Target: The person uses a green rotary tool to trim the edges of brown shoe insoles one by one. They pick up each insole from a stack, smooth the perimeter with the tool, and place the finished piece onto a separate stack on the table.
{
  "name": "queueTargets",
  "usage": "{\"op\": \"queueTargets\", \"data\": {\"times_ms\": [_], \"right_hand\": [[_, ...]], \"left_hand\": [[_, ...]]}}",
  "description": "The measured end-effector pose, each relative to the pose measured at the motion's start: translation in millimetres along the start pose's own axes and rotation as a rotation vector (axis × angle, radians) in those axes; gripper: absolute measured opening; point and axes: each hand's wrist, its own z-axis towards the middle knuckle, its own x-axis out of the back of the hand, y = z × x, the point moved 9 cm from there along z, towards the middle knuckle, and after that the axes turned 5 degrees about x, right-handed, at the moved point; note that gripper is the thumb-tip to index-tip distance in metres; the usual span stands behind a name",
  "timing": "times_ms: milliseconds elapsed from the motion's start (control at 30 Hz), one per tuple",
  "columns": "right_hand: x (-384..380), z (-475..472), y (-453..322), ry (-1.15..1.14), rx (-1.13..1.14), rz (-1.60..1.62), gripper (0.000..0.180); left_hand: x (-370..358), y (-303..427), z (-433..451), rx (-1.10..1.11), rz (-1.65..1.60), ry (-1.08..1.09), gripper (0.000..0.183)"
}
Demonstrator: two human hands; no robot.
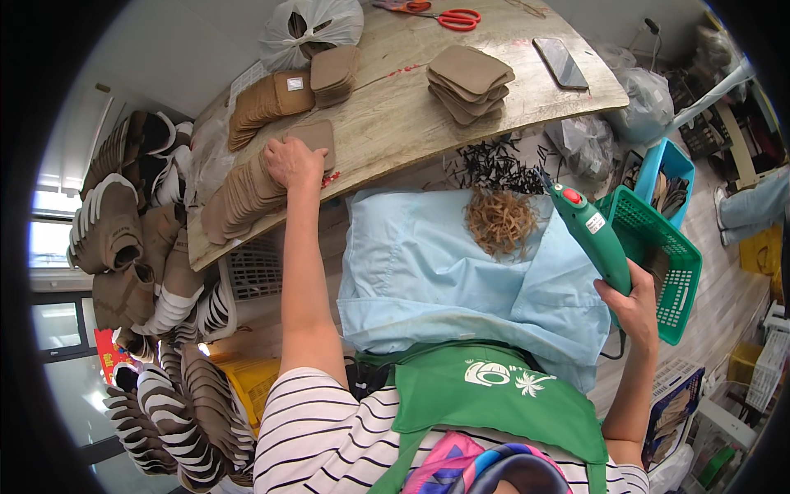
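My left hand (295, 162) is on the table, at the upper end of a fanned row of brown fabric pieces (244, 194). Its fingertips bend over the pieces, and a flat brown piece (318, 137) lies under and beside the hand. Whether the fingers grip a piece is hidden. In my right hand (632, 302) is a green handheld electric cutter (591, 231) with a red button, its tip pointing up and left above the floor. Across my lap spreads a light blue cloth (426, 259), with a tangle of brown trimmed strips (500, 222) on it.
The wooden table (376, 133) also holds a stack of brown pieces (470, 80), tan bundles (271, 102), red-handled scissors (458, 20) and a phone (560, 63). Black scraps (500, 163) litter the floor. Green basket (679, 302) stands right; stacked shoe uppers (114, 228) left. A person's leg (756, 207) shows far right.
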Motion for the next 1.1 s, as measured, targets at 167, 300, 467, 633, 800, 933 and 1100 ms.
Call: {"op": "queueTargets", "data": {"times_ms": [167,300,467,633,800,933,1100], "right_hand": [[-4,0,-5,-0.003,0.012,-0.002,0.025],[-7,-3,-10,-0.011,0.03,-0.001,0.026],[-9,-7,-9,0.011,0.057,0.01,0.025],[-8,-8,-9,0.007,0.066,-0.008,0.025],[-7,-9,-10,0.002,0.066,-0.004,0.025],[-7,-10,-10,0.01,0.09,-0.011,0.025],[-5,-12,-16,0.014,0.084,0.005,0.025]], "left_hand": [[7,11,-8,0.017,-0.019,0.048,0.071],[-11,-2,8,0.074,-0.166,-0.03,0.072],[-22,-11,9,0.145,-0.228,-0.051,0.07],[-9,-9,4,0.14,-0.183,0.005,0.072],[-4,-4,3,0.134,-0.14,0.005,0.071],[-6,-1,4,0.091,-0.147,0.013,0.07],[-26,19,0,-0.017,-0.791,-0.436,0.06]]}}
